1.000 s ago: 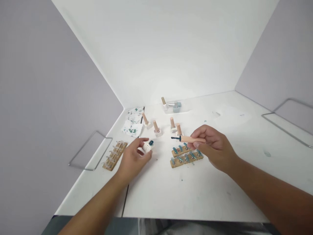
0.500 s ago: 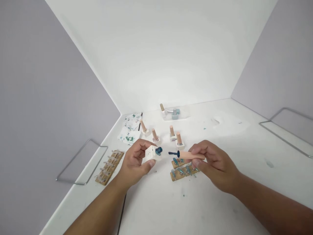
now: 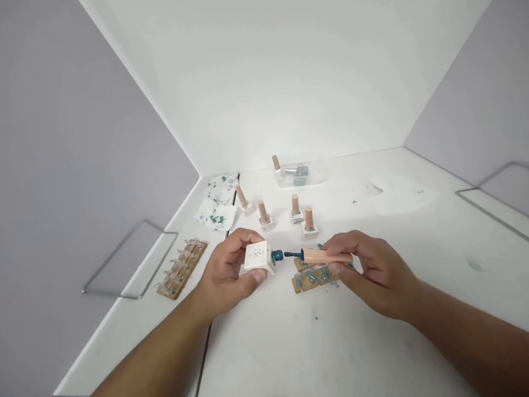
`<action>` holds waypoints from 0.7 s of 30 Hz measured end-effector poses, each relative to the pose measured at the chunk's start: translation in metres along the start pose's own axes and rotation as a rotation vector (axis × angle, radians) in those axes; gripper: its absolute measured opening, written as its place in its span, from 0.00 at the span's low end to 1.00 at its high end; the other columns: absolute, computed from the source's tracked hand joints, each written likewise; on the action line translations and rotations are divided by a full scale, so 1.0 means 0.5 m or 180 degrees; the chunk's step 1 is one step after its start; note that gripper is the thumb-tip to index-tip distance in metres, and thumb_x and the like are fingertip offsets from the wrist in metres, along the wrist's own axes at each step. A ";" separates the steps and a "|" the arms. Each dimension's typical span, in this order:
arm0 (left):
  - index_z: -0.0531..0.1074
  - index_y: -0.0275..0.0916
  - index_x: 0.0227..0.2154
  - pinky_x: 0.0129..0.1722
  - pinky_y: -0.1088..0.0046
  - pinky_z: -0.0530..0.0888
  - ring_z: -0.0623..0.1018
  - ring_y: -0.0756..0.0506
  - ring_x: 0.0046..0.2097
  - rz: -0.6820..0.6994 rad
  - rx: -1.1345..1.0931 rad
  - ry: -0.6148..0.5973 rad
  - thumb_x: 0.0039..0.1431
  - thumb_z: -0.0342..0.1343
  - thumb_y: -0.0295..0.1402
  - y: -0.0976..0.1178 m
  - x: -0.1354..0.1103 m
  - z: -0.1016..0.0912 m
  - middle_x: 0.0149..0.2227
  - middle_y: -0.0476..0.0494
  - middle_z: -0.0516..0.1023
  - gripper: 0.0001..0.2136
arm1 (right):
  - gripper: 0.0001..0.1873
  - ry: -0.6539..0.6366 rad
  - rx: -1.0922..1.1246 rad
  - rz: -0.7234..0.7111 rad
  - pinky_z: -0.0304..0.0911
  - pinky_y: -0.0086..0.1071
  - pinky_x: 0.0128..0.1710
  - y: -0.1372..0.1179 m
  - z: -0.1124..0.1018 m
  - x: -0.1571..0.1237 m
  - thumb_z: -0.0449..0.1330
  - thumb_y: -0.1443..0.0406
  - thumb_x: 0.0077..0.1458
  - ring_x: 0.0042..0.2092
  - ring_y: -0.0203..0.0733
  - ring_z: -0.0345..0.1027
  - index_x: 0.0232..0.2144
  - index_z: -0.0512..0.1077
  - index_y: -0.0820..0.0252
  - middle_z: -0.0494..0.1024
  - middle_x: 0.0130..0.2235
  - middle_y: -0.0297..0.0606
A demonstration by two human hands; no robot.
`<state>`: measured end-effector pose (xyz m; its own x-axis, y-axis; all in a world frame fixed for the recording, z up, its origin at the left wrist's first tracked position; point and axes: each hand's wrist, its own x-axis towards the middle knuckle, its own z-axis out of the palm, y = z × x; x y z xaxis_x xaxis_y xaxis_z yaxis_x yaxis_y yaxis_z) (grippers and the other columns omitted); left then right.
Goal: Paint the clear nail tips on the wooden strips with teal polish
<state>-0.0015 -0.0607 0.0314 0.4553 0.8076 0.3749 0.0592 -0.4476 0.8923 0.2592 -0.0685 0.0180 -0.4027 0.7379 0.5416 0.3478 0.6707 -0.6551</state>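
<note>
My left hand (image 3: 231, 267) is closed around a square white nail polish bottle (image 3: 257, 257), tilted on its side with its blue-stained neck facing right. Between the fingertips of my right hand (image 3: 367, 270) is the peach handle of a nail polish brush (image 3: 320, 256). Dark blue-green polish coats the bristles, and the brush tip points at the bottle's mouth with a small gap between them. Beneath the brush and right hand lie wooden strips (image 3: 303, 284) bearing blue-green painted nail tips (image 3: 312, 277), partly hidden by the hand.
Several peach-capped bottles (image 3: 308, 223) stand behind my hands. A clear tray (image 3: 318, 175) with bottles sits at the back wall. At left are paint-stained tissues (image 3: 217, 215), a wooden strip with clear nail tips (image 3: 182, 270) and a wire frame (image 3: 142, 221); another wire frame (image 3: 491, 212) stands right.
The bottle has turned in my left hand so its neck points right, level with the brush. Bottle neck and brush tip are closer together. The view has shifted slightly.
</note>
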 end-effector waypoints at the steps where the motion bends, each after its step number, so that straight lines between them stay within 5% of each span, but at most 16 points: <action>1: 0.65 0.40 0.42 0.28 0.71 0.69 0.73 0.48 0.30 -0.0015 -0.0028 -0.0025 0.55 0.56 0.32 0.000 -0.001 0.001 0.33 0.45 0.71 0.12 | 0.10 -0.0005 -0.0013 -0.0035 0.63 0.27 0.28 0.000 0.000 0.000 0.53 0.72 0.53 0.30 0.33 0.66 0.38 0.63 0.54 0.73 0.30 0.31; 21: 0.68 0.45 0.43 0.32 0.74 0.69 0.70 0.48 0.38 -0.0183 0.0345 -0.0512 0.51 0.58 0.24 0.001 0.007 0.007 0.37 0.46 0.70 0.16 | 0.09 -0.0367 -0.0417 -0.0492 0.59 0.31 0.33 -0.003 0.005 0.009 0.53 0.71 0.53 0.26 0.32 0.61 0.37 0.61 0.56 0.71 0.25 0.29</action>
<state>0.0033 -0.0594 0.0322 0.5840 0.7651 0.2712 0.1805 -0.4481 0.8756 0.2547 -0.0662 0.0199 -0.5513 0.6172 0.5614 0.3784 0.7847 -0.4911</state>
